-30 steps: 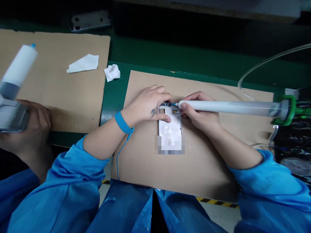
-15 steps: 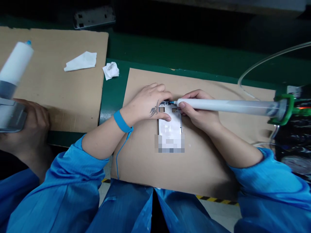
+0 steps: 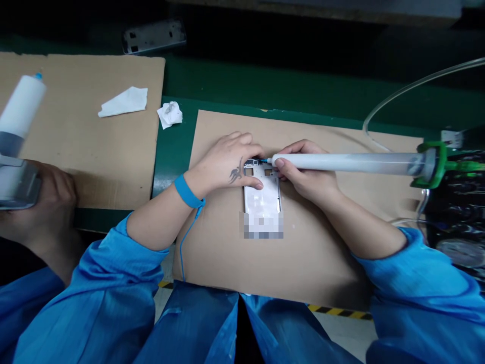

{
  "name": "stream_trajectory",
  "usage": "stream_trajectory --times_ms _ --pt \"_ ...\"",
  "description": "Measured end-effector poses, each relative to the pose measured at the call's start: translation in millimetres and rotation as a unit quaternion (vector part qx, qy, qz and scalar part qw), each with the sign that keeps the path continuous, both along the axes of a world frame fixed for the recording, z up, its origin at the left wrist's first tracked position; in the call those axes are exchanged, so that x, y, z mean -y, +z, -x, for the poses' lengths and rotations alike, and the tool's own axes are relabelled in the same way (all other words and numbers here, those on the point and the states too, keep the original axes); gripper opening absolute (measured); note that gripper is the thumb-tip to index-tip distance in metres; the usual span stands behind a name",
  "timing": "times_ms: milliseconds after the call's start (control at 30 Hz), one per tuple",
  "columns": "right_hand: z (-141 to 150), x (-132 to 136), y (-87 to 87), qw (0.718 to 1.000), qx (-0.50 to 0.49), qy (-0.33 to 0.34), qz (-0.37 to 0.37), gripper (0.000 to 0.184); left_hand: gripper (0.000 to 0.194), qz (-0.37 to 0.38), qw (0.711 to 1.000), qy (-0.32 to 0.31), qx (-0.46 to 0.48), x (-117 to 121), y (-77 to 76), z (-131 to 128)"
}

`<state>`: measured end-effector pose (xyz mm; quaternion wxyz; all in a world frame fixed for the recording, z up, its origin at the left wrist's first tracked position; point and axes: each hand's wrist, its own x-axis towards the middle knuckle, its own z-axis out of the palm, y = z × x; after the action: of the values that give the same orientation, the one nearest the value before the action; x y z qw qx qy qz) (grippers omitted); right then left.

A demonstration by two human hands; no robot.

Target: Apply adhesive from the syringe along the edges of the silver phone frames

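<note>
A flat silver phone frame (image 3: 262, 199) with small cutouts lies on a cardboard sheet (image 3: 303, 263); its lower end is blurred out. My left hand (image 3: 237, 162) grips its upper left part, thumb across the face and fingers curled at the top edge. In my right hand (image 3: 306, 169) is a glue dispensing syringe (image 3: 352, 163) with a white barrel, held like a pen and almost level. Its thin blue tip (image 3: 263, 160) is at the frame's top edge, by my left fingertips; whether it touches is too small to tell. A green adapter (image 3: 430, 166) caps the far end.
At the left, a co-worker's hand (image 3: 49, 197) holds a grey device with a white cartridge (image 3: 22, 108). Paper scraps (image 3: 125, 102) and a crumpled tissue (image 3: 170, 115) lie nearby. Another phone frame (image 3: 154, 36) is at the back. A clear hose (image 3: 413, 87) curves at the right, beside a gauge (image 3: 460, 253).
The view has shifted slightly. The syringe tip sits a little farther left along the phone frame's top edge. Both hands keep their hold.
</note>
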<state>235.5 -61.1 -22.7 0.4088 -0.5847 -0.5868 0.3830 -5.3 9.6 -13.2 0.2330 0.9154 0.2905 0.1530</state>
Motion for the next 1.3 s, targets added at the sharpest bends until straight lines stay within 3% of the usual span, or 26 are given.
stream_trajectory --times_ms 633,900,1000,1067,1200,1300 --pt "-2.3 2.1 -5.0 1.000 -0.020 -0.017 -0.001 0.051 0.079 0.002 1.000 0.003 0.006 -0.9 -3.8 0.0" --pt "-3.0 3.8 -4.9 0.998 -0.062 -0.027 -0.004 0.060 0.092 0.010 1.000 0.001 0.010 -0.7 -3.5 -0.5" --pt "-8.9 6.0 -4.4 0.995 -0.083 -0.040 -0.026 0.064 0.102 0.006 0.998 0.049 0.046 -6.6 -3.6 7.6" --pt "-14.0 8.3 -4.6 0.996 -0.075 -0.027 -0.039 0.070 0.094 -0.013 0.992 0.111 0.062 -14.2 -3.7 17.6" --pt "-18.2 13.0 -7.0 0.993 0.004 0.096 -0.071 0.087 0.084 -0.081 0.976 0.200 0.035 -28.5 -4.7 35.2" --pt "-19.5 9.1 -9.7 0.984 0.111 0.121 -0.073 0.075 0.090 -0.099 0.974 0.202 -0.009 -27.5 -1.7 38.1"
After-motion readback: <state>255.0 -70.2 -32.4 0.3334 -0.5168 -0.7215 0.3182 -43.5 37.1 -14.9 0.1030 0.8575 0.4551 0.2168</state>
